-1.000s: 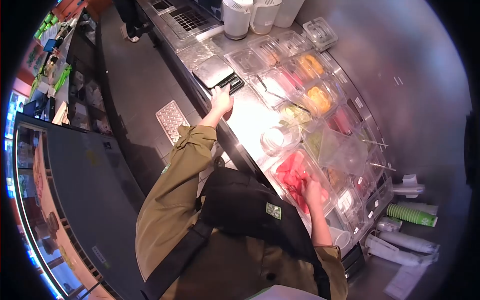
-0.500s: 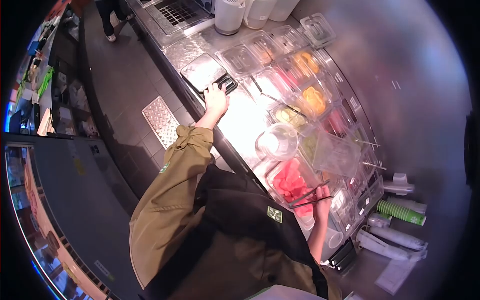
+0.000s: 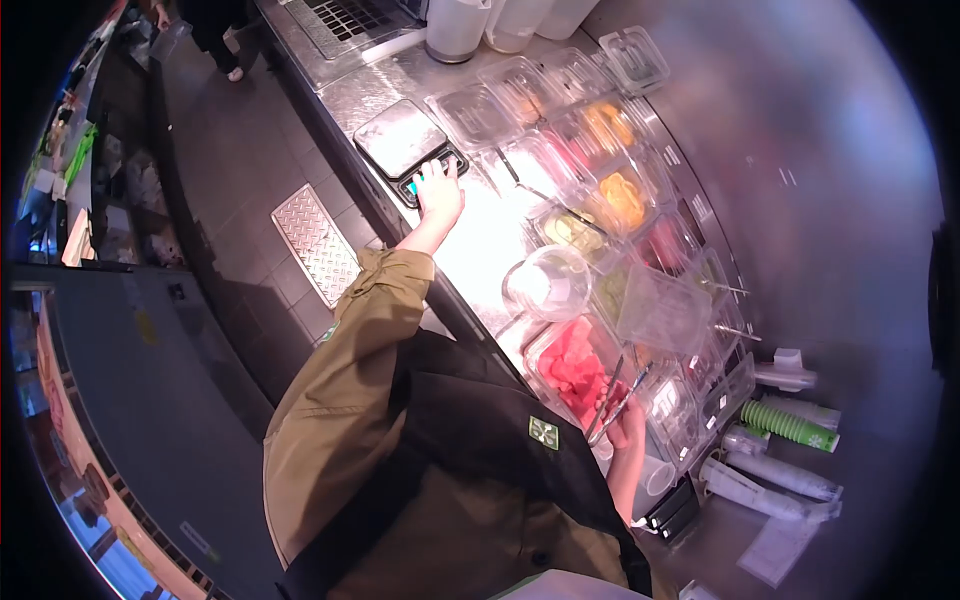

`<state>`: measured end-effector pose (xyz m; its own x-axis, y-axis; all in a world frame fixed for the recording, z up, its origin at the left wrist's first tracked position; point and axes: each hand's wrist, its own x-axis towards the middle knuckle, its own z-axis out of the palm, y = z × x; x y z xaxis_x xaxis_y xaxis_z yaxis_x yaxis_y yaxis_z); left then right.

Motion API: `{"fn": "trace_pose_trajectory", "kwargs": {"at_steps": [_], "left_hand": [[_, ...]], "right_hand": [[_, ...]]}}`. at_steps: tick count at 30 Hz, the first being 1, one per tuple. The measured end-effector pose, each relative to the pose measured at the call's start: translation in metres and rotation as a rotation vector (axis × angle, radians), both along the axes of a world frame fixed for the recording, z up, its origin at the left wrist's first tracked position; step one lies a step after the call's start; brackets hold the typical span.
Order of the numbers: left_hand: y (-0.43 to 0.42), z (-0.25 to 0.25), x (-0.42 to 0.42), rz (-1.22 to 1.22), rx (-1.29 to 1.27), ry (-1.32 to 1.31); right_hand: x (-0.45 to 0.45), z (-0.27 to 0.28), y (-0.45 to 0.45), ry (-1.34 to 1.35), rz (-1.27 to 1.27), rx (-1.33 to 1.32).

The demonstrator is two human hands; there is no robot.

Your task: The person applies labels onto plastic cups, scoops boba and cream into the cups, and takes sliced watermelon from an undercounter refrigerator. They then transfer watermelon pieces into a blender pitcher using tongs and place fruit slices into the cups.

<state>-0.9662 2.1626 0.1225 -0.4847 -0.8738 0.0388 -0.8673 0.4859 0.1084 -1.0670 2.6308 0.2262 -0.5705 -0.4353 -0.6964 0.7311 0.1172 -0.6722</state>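
My left hand (image 3: pixel 440 192) rests on the button panel of a kitchen scale (image 3: pixel 402 140), its fingers stretched out and holding nothing. A blue-green light shows on the scale's display beside my fingers. At the lower right, my right hand (image 3: pixel 627 424) is closed around a pair of metal tongs (image 3: pixel 612 402). The tongs are over a clear tub of pinkish-red fruit pieces (image 3: pixel 568 366), their arms apart; whether the tips touch the fruit I cannot tell. Just above that tub stands a clear plastic container (image 3: pixel 548 284), open at the top.
Clear bins with orange fruit slices (image 3: pixel 622 201) and pale yellow slices (image 3: pixel 574 232) line the steel counter (image 3: pixel 480 225). Several tongs lie across them. Stacked green cups (image 3: pixel 790 425) are at the right. Another person (image 3: pixel 215 35) stands in the aisle at upper left.
The scale's display has lit up under my left hand. My right hand has turned the tongs to a steeper angle and shifted slightly lower. The person in the aisle has moved.
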Motion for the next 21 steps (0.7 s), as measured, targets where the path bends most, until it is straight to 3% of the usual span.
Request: {"fn": "trace_pose_trajectory", "kwargs": {"at_steps": [3,6,10,14,19,21], "left_hand": [[-0.01,-0.006,-0.014,-0.004,-0.042,0.004],[-0.014,-0.007,-0.022,0.013,-0.01,-0.026],[-0.011,0.01,-0.028,-0.017,0.056,-0.077],[-0.01,0.015,-0.024,0.032,0.174,-0.059],[0.012,0.029,0.024,0.011,0.22,0.299],[0.013,0.026,0.051,0.022,0.263,0.43]], "right_hand": [[0.006,0.014,-0.004,-0.202,-0.182,-0.071],[0.011,0.014,-0.005,-0.13,-0.259,-0.156],[0.02,0.027,-0.004,-0.2,-0.196,-0.245],[0.026,0.031,-0.003,-0.168,-0.143,-0.166],[0.018,0.015,0.004,-0.124,-0.345,-0.072],[0.015,0.014,0.012,-0.084,-0.311,-0.141]]}}
